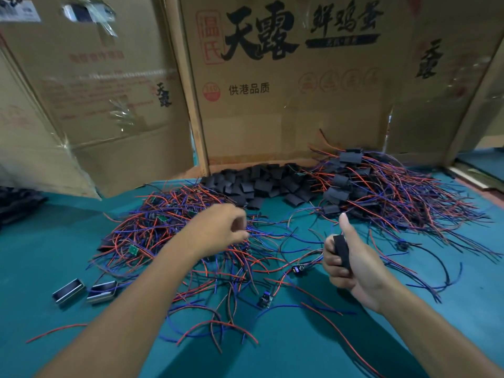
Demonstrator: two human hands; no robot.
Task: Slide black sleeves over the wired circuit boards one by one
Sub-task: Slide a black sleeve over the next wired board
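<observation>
I see the right hand curled round a black sleeve, thumb up. Left hand reaches into the tangle of wired circuit boards, fingers curled; can't tell what they pinch. Beyond both hands a heap of loose sleeves; beyond the right, the sleeved boards.

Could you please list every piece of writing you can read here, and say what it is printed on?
"天露" large black, middle cardboard box.
"鲜鸡蛋" same box, upper right.
"温氏" red seal, same box.
"供港品质" same box.
"天露" small, left cardboard box and right cardboard box.
Faded red print and white label: too blurred.
</observation>
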